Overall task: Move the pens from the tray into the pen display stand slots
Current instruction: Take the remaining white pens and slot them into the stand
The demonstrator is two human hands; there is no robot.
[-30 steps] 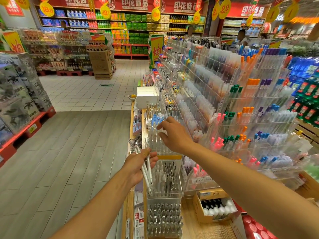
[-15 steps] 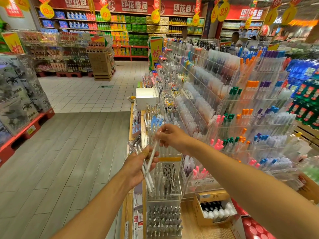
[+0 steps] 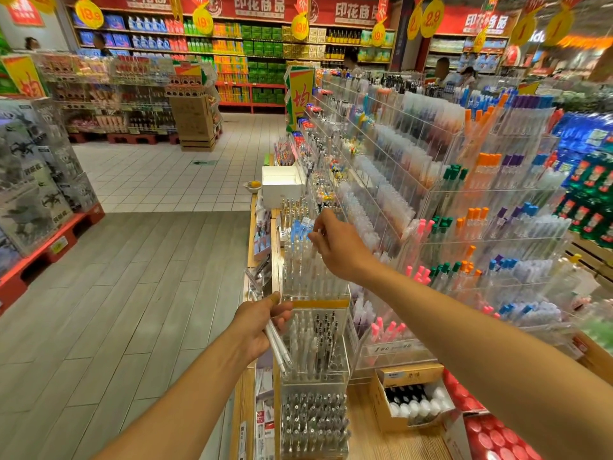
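The store is brightly and evenly lit from overhead, with only soft shadows. The clear plastic pen racks (image 3: 414, 180) catch pale glare. The wide lens bends the floor planks (image 3: 116, 293) and shelves toward the edges. The far right edge is smeared with blur, and the hanging price tags (image 3: 428, 19) look soft.

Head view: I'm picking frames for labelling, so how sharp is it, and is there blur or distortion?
Head view: the centre is fairly sharp, with the left hand holding white pens readable; the right hand at the clear stand is slightly soft; the right edge smears; wide-angle bending curves shelves; lighting is even, with mild glare on acrylic.
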